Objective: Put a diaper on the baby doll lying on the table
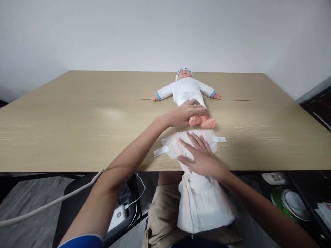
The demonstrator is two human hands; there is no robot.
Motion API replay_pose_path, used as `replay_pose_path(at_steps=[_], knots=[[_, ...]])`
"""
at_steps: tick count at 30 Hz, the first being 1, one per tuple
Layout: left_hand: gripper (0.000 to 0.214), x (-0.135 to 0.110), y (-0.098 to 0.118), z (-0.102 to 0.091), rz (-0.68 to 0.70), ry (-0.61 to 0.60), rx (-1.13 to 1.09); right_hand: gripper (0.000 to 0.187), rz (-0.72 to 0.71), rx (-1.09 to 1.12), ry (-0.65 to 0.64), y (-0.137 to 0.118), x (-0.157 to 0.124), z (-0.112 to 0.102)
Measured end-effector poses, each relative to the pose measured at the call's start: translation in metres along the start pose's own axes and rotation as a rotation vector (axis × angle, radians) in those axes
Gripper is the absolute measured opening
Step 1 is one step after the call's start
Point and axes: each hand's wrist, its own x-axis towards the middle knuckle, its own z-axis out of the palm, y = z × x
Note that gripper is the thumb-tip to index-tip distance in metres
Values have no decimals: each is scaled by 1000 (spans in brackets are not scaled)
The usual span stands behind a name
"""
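Note:
A baby doll (188,85) in a white outfit with blue cuffs and a printed hat lies on its back, arms spread, feet toward me. My left hand (190,112) is wrapped over its lower legs, and the bare pink feet (202,121) stick out past my fingers. Nearer to me, an unfolded white diaper (204,206) lies partly on the table, its near half hanging over the front edge above my lap. Its two tape tabs point out left and right. My right hand (198,156) presses flat on the diaper's far half, fingers spread.
The wooden table (64,120) reaches back to a white wall. A pale cable (51,205) runs to the table's front edge at left. Below are a black chair with a white device (118,217) and, at right, a dark shelf with round containers (294,205).

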Motion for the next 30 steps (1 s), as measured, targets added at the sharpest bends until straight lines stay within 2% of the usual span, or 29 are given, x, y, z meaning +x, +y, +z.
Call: replay_pose_path(at_steps=[2,5,7,10,13,16,21,23,27,30], knots=[[33,6,1,-17,-33,108,-89,74,3,-1,7,4,11,-2],[42,13,0,-39,-100,244,-180,73,29,-22,14,11,30,-4],[49,16,-1,-50,-135,292,-235,73,43,-38,12,15,45,-5],[48,18,-2,-63,-159,342,-293,72,43,-56,39,21,70,-6],[44,19,-2,-71,-141,362,-310,71,52,-84,53,29,98,-9],[43,20,-2,-76,-110,329,-324,74,44,-119,25,39,133,-14],[47,19,-3,-81,-162,319,-342,75,34,-121,13,50,193,-31],[48,18,-2,-82,-193,310,-333,68,10,-91,47,52,210,-36],[45,13,-1,-86,-252,337,-317,79,-55,40,183,53,235,-38],[43,10,-2,-88,-254,380,-314,71,-140,108,214,58,252,-34]])
